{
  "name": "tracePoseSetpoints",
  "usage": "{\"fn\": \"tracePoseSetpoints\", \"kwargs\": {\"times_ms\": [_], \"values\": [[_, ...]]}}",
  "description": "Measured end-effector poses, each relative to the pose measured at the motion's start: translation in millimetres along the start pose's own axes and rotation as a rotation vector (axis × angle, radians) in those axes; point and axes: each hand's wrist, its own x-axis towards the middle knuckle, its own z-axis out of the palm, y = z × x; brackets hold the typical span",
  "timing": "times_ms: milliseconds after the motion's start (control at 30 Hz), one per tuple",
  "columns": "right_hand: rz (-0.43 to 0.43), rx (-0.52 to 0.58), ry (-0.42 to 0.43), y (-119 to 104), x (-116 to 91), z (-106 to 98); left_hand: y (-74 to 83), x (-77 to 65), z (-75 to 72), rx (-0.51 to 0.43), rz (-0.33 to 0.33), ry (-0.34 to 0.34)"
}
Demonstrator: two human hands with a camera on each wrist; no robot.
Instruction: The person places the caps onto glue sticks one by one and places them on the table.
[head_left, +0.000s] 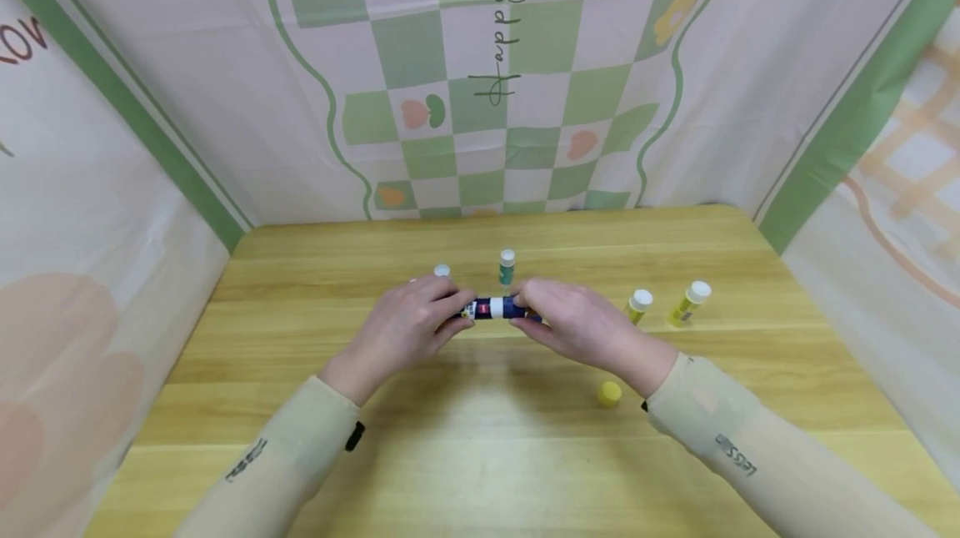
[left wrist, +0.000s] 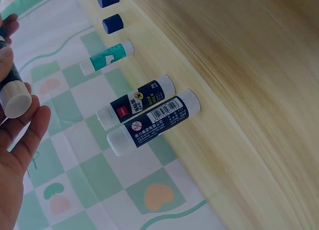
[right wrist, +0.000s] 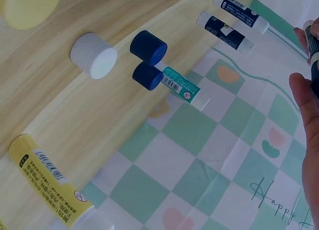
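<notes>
A navy glue stick (head_left: 483,309) lies level between the two hands. My left hand (head_left: 416,313) pinches its left part between thumb and fingers, and its white end (left wrist: 16,101) pokes out in the left wrist view. My right hand (head_left: 573,317) grips the navy end on the other side, past a white band. Just behind the hands stands a teal glue stick (head_left: 507,268). Two more navy glue sticks, one nearer (left wrist: 159,121) and one beside it (left wrist: 137,100), stand near the left hand. The right wrist view shows only part of the right hand (right wrist: 311,140).
To the right stand two yellow glue sticks, one (head_left: 690,303) farther right than the other (head_left: 639,304). A yellow cap (head_left: 609,394) lies nearer the front. Two navy caps (right wrist: 148,47) and a white cap (right wrist: 93,56) are on the wooden table (head_left: 465,471). Printed cloth (head_left: 480,146) hangs behind.
</notes>
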Motion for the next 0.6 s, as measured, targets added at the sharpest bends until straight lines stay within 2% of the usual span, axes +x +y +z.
{"fn": "tracePoseSetpoints", "kwargs": {"times_ms": [233,600], "values": [[0.01,0.033,-0.017,-0.6,-0.6,-0.6,-0.2,0.4,-0.1,0.007,0.012,-0.011],[0.027,0.065,-0.034,-0.9,-1.4,-2.3,1.7,2.2,0.2,0.022,0.04,0.014]]}}
